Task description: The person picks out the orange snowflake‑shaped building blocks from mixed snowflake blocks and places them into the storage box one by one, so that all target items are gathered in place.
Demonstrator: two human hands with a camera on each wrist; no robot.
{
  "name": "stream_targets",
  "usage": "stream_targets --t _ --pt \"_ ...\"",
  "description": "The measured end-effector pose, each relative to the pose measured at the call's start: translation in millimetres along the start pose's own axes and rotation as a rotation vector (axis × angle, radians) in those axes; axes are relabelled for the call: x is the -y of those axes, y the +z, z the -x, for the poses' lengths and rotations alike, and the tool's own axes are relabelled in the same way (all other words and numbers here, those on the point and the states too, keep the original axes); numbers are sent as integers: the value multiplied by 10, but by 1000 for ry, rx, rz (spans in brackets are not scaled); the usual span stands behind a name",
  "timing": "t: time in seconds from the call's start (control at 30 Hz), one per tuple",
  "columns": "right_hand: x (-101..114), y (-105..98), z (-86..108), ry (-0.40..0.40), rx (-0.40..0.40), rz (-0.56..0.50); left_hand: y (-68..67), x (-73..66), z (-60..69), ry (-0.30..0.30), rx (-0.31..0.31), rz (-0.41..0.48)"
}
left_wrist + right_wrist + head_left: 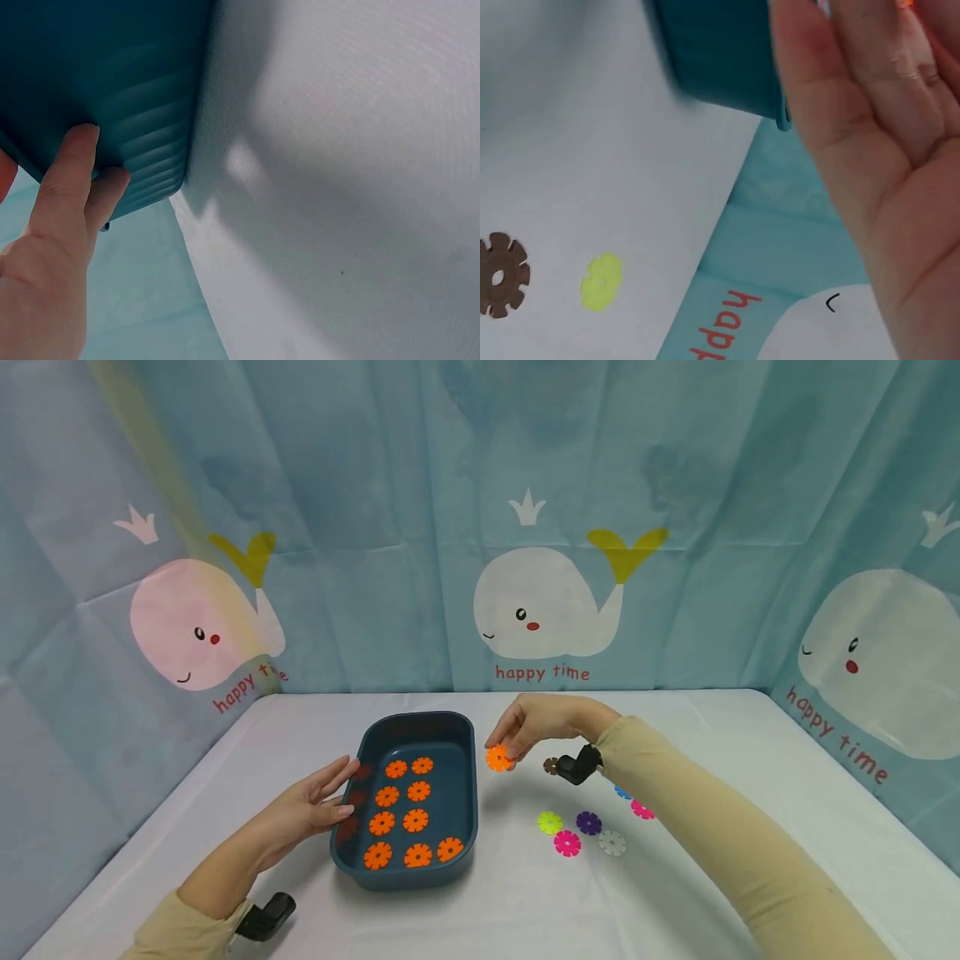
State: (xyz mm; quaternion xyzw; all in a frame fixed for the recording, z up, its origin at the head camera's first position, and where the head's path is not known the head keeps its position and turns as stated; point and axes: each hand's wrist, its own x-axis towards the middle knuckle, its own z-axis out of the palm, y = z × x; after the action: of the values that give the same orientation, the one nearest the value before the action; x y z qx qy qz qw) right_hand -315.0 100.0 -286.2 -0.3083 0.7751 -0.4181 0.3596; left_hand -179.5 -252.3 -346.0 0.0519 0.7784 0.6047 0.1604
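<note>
A dark blue rectangular tray [405, 880] stands on the table, with several orange notched discs [387, 796] laid out in rows on its floor. My left hand [303, 814] holds the tray's left side. Its thumb lies over the rim, and in the left wrist view two fingers [71, 169] press on the ribbed outer wall. Just right of the tray, above the table, my right hand [543, 724] pinches another orange disc [497, 757] between thumb and fingers. In the right wrist view the palm [922, 217] hides nearly all of that disc.
Loose discs lie right of the tray: yellow-green [550, 822], purple [588, 823], pink [567, 843], white [612, 843] and brown [551, 766]. A blue one [623, 792] and another pink one [642, 809] lie beside my right sleeve. A whale-printed curtain [420, 610] hangs behind the white table [517, 910].
</note>
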Motion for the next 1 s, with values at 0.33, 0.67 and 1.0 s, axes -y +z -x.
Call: stream_targets --t 0.33,0.67,1.0 --pt "61 35 -207 -62 57 43 -3 13 -12 -5 11 -20" --pt "172 138 -461 -78 141 171 -2 4 -4 -12 -1 -21" --pt "253 289 -742 -116 241 214 9 -5 -6 -7 0 -19"
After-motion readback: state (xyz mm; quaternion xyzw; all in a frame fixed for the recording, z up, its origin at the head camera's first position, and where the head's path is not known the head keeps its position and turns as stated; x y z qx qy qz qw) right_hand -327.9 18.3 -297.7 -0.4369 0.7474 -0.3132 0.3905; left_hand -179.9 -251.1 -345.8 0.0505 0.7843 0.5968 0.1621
